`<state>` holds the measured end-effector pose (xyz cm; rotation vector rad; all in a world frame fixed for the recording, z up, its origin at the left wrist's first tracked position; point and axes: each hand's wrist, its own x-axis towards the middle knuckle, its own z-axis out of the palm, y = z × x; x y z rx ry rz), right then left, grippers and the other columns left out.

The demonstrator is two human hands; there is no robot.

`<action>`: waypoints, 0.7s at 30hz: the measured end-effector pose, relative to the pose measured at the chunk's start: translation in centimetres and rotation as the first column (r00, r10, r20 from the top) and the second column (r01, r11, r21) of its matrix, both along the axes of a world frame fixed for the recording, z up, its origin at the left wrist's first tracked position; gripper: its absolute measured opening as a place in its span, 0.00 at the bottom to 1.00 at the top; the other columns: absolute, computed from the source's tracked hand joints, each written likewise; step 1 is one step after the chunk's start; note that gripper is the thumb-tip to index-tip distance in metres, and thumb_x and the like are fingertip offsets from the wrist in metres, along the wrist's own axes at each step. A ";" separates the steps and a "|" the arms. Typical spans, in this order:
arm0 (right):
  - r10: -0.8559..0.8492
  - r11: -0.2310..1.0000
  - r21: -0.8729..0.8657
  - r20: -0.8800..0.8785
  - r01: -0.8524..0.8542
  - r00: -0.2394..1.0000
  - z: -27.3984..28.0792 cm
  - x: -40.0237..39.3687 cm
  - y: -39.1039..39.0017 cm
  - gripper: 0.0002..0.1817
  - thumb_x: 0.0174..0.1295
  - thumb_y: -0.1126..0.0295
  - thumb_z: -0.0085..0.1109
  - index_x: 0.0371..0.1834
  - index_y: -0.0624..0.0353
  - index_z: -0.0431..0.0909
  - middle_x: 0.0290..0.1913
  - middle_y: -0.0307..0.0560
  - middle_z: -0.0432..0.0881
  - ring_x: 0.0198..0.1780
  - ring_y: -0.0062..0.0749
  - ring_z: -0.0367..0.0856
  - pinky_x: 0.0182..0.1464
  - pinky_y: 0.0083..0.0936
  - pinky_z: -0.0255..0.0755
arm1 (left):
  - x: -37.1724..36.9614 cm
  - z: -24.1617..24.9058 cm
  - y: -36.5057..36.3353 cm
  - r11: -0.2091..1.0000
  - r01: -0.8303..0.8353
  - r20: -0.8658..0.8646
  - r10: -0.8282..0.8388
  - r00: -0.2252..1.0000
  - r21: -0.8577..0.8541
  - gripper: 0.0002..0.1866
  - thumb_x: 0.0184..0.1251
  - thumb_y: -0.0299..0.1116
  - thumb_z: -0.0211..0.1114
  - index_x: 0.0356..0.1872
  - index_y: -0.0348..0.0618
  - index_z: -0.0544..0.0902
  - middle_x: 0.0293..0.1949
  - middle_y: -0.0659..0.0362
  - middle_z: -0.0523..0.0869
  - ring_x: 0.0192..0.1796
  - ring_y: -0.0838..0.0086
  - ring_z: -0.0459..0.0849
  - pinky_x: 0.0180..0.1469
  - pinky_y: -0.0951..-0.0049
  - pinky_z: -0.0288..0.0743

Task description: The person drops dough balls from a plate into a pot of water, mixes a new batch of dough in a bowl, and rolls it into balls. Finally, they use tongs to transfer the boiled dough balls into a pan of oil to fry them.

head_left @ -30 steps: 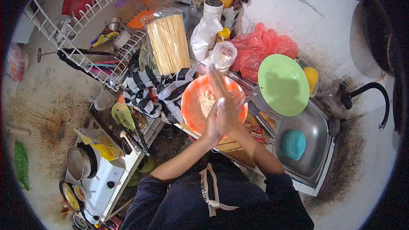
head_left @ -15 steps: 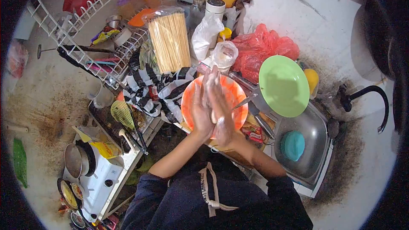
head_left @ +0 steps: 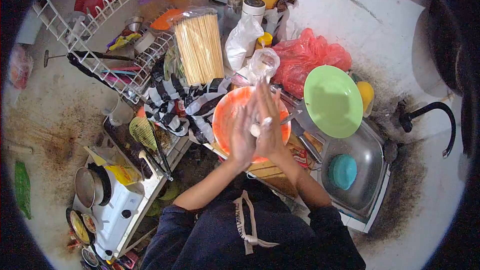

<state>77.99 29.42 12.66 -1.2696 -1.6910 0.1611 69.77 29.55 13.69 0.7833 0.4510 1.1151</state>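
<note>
Above the orange bowl (head_left: 220,120), my left hand (head_left: 242,137) and my right hand (head_left: 270,135) face each other palm to palm with fingers stretched out. A small white dough ball (head_left: 255,130) sits between the palms, partly covered by them. White smears, like flour or dough, mark both hands. The bowl has a pale, streaked inside, and my hands hide much of it. By its right rim lies a metal utensil (head_left: 291,116), its other end hidden.
A green plate (head_left: 333,101) leans over the sink (head_left: 370,155), which holds a teal bowl (head_left: 343,171). Bagged skewers (head_left: 199,50), a white plastic bag (head_left: 242,42) and a red plastic bag (head_left: 312,55) stand behind. A knife handle (head_left: 310,148) lies right; a stove (head_left: 117,215) stands left.
My hands have shifted slightly apart and slid against each other, the right one forward and rightward. More of the dough ball shows between the palms. The surroundings look unchanged.
</note>
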 end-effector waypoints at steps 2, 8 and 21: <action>-0.018 1.000 0.016 -0.039 0.018 0.999 1.0 -0.4 -0.2 0.43 0.60 0.40 0.21 0.64 0.70 0.51 0.67 0.62 0.51 0.70 0.50 0.45 0.68 0.40 0.36 | 0.3 -0.4 -0.6 0.998 0.004 -0.015 -0.005 1.000 -0.064 0.27 0.71 0.43 0.32 0.64 0.34 0.54 0.66 0.52 0.56 0.69 0.67 0.52 0.69 0.69 0.41; 0.174 0.984 -0.037 -0.017 -0.175 0.985 -0.3 -1.9 -2.2 0.39 0.60 0.46 0.30 0.64 0.71 0.51 0.67 0.61 0.50 0.70 0.50 0.46 0.69 0.40 0.36 | -0.8 -1.4 2.6 0.995 0.097 0.348 -0.084 0.934 -0.020 0.27 0.71 0.42 0.35 0.65 0.35 0.53 0.66 0.54 0.57 0.67 0.68 0.56 0.68 0.71 0.46; -0.012 1.000 -0.027 0.139 0.016 0.990 0.3 -0.1 -0.7 0.42 0.61 0.40 0.20 0.65 0.69 0.50 0.68 0.61 0.48 0.70 0.49 0.45 0.68 0.44 0.33 | -0.3 -0.7 0.3 0.950 0.262 0.356 -0.188 0.915 -0.170 0.28 0.71 0.46 0.34 0.65 0.38 0.54 0.65 0.56 0.61 0.65 0.69 0.59 0.67 0.69 0.49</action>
